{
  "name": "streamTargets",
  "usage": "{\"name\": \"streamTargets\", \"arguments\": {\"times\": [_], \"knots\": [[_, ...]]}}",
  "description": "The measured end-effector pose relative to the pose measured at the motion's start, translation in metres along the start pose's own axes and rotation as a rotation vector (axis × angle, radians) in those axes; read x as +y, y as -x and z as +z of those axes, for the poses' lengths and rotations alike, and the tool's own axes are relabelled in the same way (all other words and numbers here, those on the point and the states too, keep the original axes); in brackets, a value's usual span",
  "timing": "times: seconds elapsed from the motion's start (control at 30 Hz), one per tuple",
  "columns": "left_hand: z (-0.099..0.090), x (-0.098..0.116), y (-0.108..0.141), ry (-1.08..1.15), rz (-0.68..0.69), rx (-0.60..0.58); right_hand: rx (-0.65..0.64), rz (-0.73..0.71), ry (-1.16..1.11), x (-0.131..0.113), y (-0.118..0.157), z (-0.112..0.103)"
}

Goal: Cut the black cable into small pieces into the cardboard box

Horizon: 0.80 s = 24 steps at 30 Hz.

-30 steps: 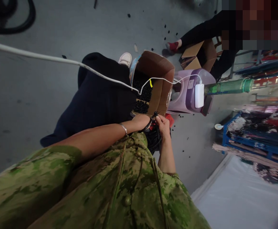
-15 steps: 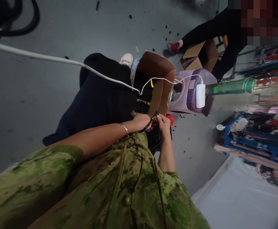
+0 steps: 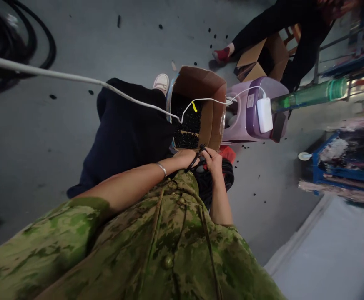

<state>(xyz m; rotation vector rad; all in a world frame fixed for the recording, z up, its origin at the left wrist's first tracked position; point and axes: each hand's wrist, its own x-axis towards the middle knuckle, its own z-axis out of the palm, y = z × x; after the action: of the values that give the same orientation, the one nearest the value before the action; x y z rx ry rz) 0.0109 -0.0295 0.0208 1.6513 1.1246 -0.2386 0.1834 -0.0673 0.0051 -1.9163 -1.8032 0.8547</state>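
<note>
**Hands on a black cord, mid-frame**

Gripping a thin black cord [image 3: 197, 158] from both sides: left hand [image 3: 184, 157] and right hand [image 3: 213, 160], fingers closed on it, just below an open cardboard box [image 3: 211, 112] of small black pieces. Grey concrete floor [image 3: 44, 133] all round, dotted with black bits. White cable [image 3: 75, 78] from upper left to a purple stool [image 3: 247, 121]. Another person's leg [image 3: 263, 29] upper right.

A grey concrete floor [image 3: 84, 125], speckled with small black bits, stretched under dim light, with coiled black hoses [image 3: 16, 37] at one edge, a lilac plastic stool [image 3: 247, 121] and blue racks [image 3: 341, 166] beyond it.
</note>
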Motion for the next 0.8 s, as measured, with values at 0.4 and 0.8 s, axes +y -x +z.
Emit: {"name": "streamTargets", "arguments": {"times": [0.4, 0.8], "knots": [[0.002, -0.006, 0.001, -0.088, 0.124, 0.065, 0.039, -0.024, -0.005, -0.004, 0.0, 0.001], [0.008, -0.008, 0.002, -0.099, 0.095, 0.16, 0.16, -0.01, -0.182, -0.018, 0.01, -0.01]]}}
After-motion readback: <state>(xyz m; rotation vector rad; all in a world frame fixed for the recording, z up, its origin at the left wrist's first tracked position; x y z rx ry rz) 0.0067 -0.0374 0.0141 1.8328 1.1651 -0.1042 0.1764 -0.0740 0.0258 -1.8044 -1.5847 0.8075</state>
